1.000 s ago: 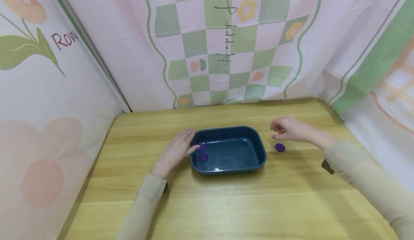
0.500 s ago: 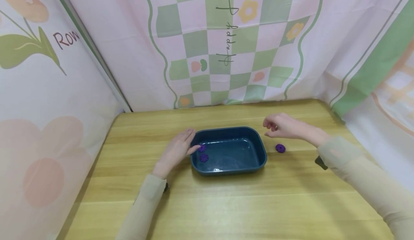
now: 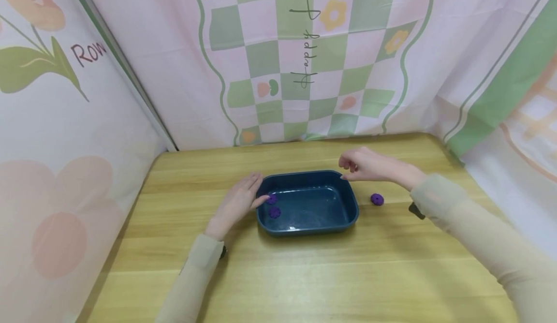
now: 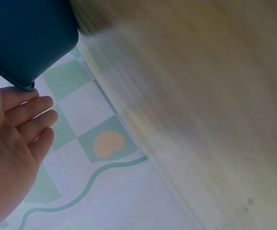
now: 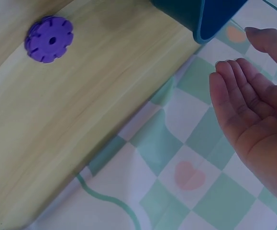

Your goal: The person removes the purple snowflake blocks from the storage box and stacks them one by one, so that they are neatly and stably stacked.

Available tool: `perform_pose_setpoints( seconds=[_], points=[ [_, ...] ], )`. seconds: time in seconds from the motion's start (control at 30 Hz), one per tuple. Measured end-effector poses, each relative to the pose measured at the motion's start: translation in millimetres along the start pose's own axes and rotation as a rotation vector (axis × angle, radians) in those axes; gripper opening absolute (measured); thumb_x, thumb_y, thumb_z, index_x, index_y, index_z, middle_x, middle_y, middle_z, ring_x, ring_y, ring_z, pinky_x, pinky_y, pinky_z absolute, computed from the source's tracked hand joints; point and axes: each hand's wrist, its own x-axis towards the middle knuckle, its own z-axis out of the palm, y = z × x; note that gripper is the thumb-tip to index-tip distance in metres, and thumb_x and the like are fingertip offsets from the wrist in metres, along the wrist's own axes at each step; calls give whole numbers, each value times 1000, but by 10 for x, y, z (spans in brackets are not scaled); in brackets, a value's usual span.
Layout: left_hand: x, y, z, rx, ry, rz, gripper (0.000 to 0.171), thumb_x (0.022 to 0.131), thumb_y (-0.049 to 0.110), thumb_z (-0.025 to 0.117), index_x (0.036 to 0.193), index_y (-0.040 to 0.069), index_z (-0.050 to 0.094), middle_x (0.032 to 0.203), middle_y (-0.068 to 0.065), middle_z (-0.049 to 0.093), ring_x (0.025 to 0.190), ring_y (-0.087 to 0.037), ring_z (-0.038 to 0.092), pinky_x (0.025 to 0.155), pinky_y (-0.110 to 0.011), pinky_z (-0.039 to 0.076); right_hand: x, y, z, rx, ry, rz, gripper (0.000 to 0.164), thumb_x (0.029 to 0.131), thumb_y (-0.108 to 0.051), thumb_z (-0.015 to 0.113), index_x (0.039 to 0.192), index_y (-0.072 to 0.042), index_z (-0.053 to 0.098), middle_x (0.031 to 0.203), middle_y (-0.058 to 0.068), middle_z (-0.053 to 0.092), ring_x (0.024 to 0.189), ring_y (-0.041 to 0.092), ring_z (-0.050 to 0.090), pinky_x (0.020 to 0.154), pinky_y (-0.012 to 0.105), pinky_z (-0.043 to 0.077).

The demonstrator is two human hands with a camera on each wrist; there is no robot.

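Note:
A dark blue plastic tub (image 3: 304,231) stands on the table. My left hand (image 3: 235,202) holds its left end, with the thumb over the rim and the fingers along the outside. Near that thumb lie two purple notched plastic discs, the upper disc (image 3: 271,198) partly hidden and the lower disc (image 3: 274,212) in full sight. My right hand (image 3: 363,164) hovers at the tub's back right corner, fingers bent and thumb apart from them; nothing shows between them in the right wrist view. Another purple notched disc (image 5: 51,40), with a centre hole and a second layer showing beneath, lies right of the tub.
The wooden table (image 3: 278,274) reaches back to a hanging cloth (image 3: 322,105) with a green and white check. More patterned cloth hangs down the left (image 3: 78,144) and right sides. The tub's walls stand up around the discs inside.
My right hand has moved left, from above the loose disc to the tub's back right corner. The left hand, tub and discs have stayed in place.

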Motion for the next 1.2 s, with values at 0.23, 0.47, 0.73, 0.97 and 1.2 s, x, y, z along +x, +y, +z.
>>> perform_pose_setpoints(
  seconds=[0.23,0.47,0.73,0.97,1.2],
  points=[
    [-4,-2,-3,-4,17,11,63,97,42,61,139,-4,53,143,-21,55,137,-31,52,113,-43,47,147,-84,27,-7,-35,-12,18,84,-13,77,95,-3,68,88,9,70,75,13,63,66,27,57],
    [-14,-3,-7,-40,4,-5,63,95,39,64,140,-4,52,145,-20,54,138,-32,51,114,-45,47,283,-159,75,-6,-75,-29,16,85,-15,76,95,-5,68,86,7,68,74,11,60,66,26,56],
    [-6,-5,-4,-52,19,4,64,95,40,64,140,-4,52,145,-21,54,135,-34,53,113,-45,47,419,-231,181,-24,-89,-77,18,84,-15,76,96,-4,68,86,8,67,74,13,61,67,27,56],
    [1,-5,9,-46,38,11,64,95,40,64,139,-4,53,143,-21,55,134,-34,54,112,-45,48,509,-291,246,-8,-128,-68,22,86,-17,75,101,-2,68,89,7,67,78,12,60,70,28,57],
    [-4,-8,3,-37,26,4,64,96,41,63,139,-5,53,144,-21,55,134,-34,54,112,-45,48,610,-346,320,-5,-143,-94,24,85,-17,75,101,-1,68,89,7,67,78,13,60,70,28,57]
  ],
)
